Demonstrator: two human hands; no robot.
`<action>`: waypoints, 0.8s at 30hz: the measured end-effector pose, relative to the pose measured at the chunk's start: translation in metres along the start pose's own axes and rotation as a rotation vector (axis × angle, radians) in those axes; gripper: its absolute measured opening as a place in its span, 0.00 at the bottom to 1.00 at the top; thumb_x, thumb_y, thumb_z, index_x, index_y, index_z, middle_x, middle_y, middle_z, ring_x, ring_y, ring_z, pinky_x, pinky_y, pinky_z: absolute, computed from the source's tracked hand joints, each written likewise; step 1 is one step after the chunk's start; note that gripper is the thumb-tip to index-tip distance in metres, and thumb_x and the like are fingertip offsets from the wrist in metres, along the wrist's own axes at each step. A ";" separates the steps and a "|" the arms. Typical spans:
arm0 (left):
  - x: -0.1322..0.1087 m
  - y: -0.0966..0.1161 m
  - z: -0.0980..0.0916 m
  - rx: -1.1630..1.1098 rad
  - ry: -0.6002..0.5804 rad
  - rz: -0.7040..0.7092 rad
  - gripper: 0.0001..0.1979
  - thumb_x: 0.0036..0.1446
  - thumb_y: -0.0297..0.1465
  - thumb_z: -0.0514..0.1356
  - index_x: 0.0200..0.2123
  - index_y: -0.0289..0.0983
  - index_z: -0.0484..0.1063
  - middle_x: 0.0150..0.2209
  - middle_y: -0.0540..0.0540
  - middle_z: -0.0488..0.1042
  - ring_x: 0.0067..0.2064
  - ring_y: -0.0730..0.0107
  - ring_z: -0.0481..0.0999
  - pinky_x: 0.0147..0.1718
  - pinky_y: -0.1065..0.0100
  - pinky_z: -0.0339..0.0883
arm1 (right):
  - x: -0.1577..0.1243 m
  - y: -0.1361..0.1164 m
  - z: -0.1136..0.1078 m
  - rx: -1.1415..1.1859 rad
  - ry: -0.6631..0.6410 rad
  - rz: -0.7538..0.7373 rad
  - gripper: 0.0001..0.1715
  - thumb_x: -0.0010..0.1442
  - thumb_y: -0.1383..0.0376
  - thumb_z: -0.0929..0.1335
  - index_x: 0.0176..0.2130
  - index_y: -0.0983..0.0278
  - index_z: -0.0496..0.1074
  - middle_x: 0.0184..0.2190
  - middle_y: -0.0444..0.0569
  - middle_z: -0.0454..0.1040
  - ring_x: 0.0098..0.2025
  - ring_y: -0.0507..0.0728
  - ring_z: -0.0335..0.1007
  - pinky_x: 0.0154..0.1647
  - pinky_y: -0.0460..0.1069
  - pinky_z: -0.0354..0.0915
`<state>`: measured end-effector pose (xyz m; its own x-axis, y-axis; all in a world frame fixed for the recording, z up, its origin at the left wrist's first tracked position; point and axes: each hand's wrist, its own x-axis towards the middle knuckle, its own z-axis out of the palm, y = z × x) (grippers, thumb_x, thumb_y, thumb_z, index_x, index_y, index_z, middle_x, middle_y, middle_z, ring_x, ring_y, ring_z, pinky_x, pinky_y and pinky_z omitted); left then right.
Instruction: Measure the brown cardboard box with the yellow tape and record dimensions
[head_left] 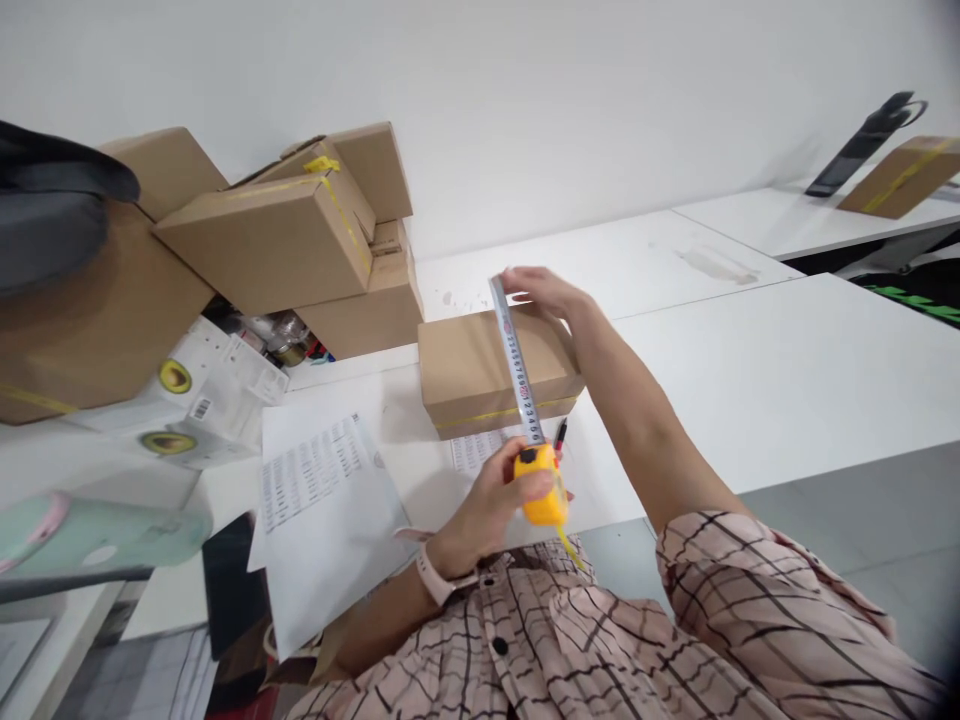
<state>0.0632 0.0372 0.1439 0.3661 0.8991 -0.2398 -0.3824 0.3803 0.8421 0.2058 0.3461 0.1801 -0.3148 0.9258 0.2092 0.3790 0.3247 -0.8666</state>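
My left hand (501, 492) is wrapped around the yellow case of a tape measure (541, 484), held just in front of a closed cardboard box (472, 362). The metal blade runs out from the case and slants across the top of the box to its far edge. There, the fingertips of my right hand (546, 290) are at the blade's end, seeming to pinch it; the exact contact is hard to see. Yellow tape lines the box's near side. A pen (561, 434) and a printed sheet (474, 452) lie by the box, the sheet partly under it.
Stacked cardboard boxes (262, 245) stand at the left, above white avocado-printed boxes (217, 390). Printed papers (330, 530) overhang the table's (750, 370) near edge. A pale green bottle (142, 535) is at lower left. At far right are a dark bottle (859, 150) and another box (896, 185).
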 end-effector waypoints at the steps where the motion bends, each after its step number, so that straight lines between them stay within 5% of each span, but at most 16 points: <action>1: -0.009 0.003 -0.009 0.053 0.019 0.045 0.32 0.44 0.46 0.76 0.49 0.40 0.71 0.46 0.41 0.77 0.41 0.54 0.83 0.38 0.60 0.75 | -0.007 0.003 -0.012 0.102 0.067 -0.009 0.29 0.64 0.39 0.67 0.41 0.61 0.78 0.35 0.52 0.80 0.41 0.58 0.75 0.47 0.55 0.71; 4: -0.034 0.009 -0.044 0.207 0.234 0.228 0.39 0.44 0.43 0.77 0.57 0.44 0.66 0.45 0.44 0.77 0.47 0.52 0.82 0.39 0.63 0.76 | -0.048 0.026 -0.043 0.302 0.350 0.036 0.33 0.67 0.38 0.64 0.44 0.64 0.77 0.32 0.51 0.75 0.39 0.54 0.72 0.48 0.52 0.69; 6: -0.039 0.008 -0.069 0.271 0.415 0.329 0.37 0.47 0.42 0.76 0.57 0.45 0.64 0.47 0.46 0.76 0.49 0.54 0.82 0.41 0.63 0.76 | -0.087 0.046 -0.050 0.217 0.466 0.147 0.38 0.65 0.35 0.64 0.40 0.66 0.78 0.26 0.47 0.69 0.32 0.53 0.68 0.41 0.51 0.67; 9: -0.028 0.007 -0.099 0.284 0.507 0.337 0.32 0.46 0.43 0.75 0.51 0.43 0.65 0.43 0.48 0.76 0.45 0.57 0.82 0.41 0.63 0.76 | -0.140 0.067 -0.036 0.119 0.304 0.242 0.47 0.62 0.29 0.59 0.50 0.63 0.78 0.27 0.47 0.72 0.33 0.56 0.71 0.38 0.51 0.69; 12: -0.010 0.019 -0.112 0.265 0.464 0.322 0.30 0.44 0.44 0.75 0.45 0.40 0.66 0.43 0.47 0.76 0.42 0.57 0.83 0.41 0.62 0.76 | -0.161 0.058 -0.015 0.059 0.201 0.139 0.46 0.63 0.31 0.60 0.63 0.59 0.71 0.41 0.52 0.79 0.45 0.60 0.74 0.46 0.53 0.70; 16: 0.003 0.063 -0.120 0.287 0.432 0.421 0.28 0.45 0.44 0.73 0.45 0.41 0.67 0.49 0.46 0.76 0.41 0.59 0.83 0.41 0.62 0.77 | -0.134 0.021 -0.010 -0.073 0.192 0.012 0.37 0.64 0.39 0.66 0.63 0.56 0.72 0.47 0.51 0.79 0.47 0.61 0.73 0.48 0.55 0.69; 20: 0.014 0.104 -0.122 0.343 0.434 0.488 0.26 0.47 0.45 0.72 0.43 0.40 0.68 0.48 0.46 0.76 0.38 0.61 0.82 0.39 0.61 0.77 | -0.080 0.002 -0.010 -0.374 0.370 -0.141 0.25 0.67 0.44 0.65 0.42 0.61 0.80 0.48 0.57 0.76 0.51 0.67 0.69 0.52 0.60 0.67; 24: 0.018 0.101 -0.102 0.433 0.467 0.538 0.28 0.46 0.42 0.74 0.46 0.41 0.67 0.44 0.48 0.76 0.37 0.64 0.80 0.37 0.65 0.75 | -0.040 0.001 0.006 -0.569 0.345 -0.284 0.25 0.73 0.56 0.57 0.42 0.63 0.77 0.51 0.62 0.77 0.52 0.70 0.68 0.55 0.64 0.61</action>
<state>-0.0548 0.1137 0.1753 -0.2000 0.9677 0.1532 -0.0099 -0.1583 0.9873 0.2133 0.3083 0.1679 -0.2115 0.7686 0.6038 0.7470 0.5254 -0.4073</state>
